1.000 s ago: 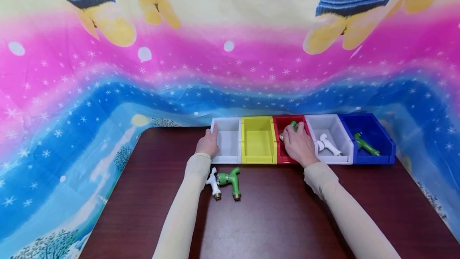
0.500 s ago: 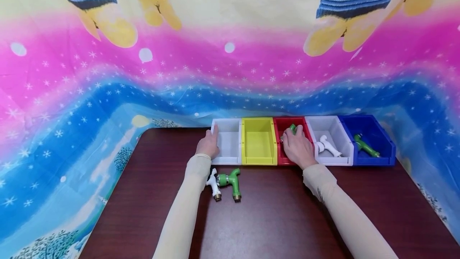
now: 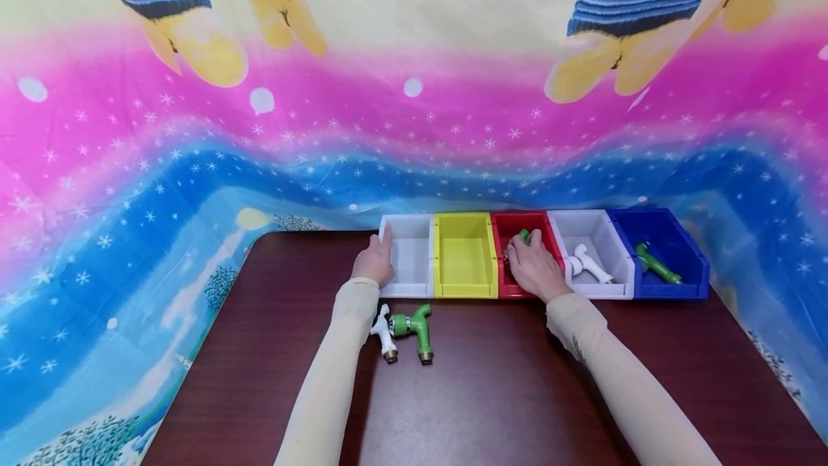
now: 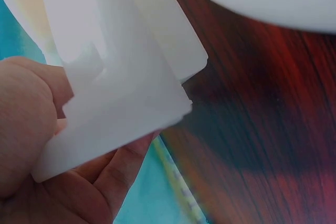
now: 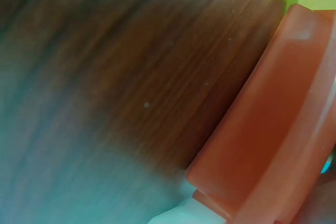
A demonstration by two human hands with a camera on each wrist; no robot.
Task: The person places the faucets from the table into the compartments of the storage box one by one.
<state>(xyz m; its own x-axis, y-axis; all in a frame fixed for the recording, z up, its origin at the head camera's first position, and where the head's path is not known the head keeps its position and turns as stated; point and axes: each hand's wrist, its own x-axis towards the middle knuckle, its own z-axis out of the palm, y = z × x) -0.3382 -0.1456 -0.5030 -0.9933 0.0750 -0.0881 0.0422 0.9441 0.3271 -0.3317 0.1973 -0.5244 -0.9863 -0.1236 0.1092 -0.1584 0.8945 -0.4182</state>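
My left hand grips the left wall of the leftmost white bin. In the left wrist view the thumb lies on one side of the white plastic and the fingers on the other. Inside the red bin my right hand holds a green tap, mostly hidden by the fingers. Its green end shows above them. The right wrist view has the red bin's outer wall, with the hand nearly all out of sight.
A yellow bin stands between the white and red ones. Right of red, a white tap lies in another white bin, and a green-handled tap in the blue bin. Two taps, white and green, lie on the brown table.
My right hand has shifted slightly within the red bin, and less of the green tap shows above the fingers. My left hand stays on the white bin.
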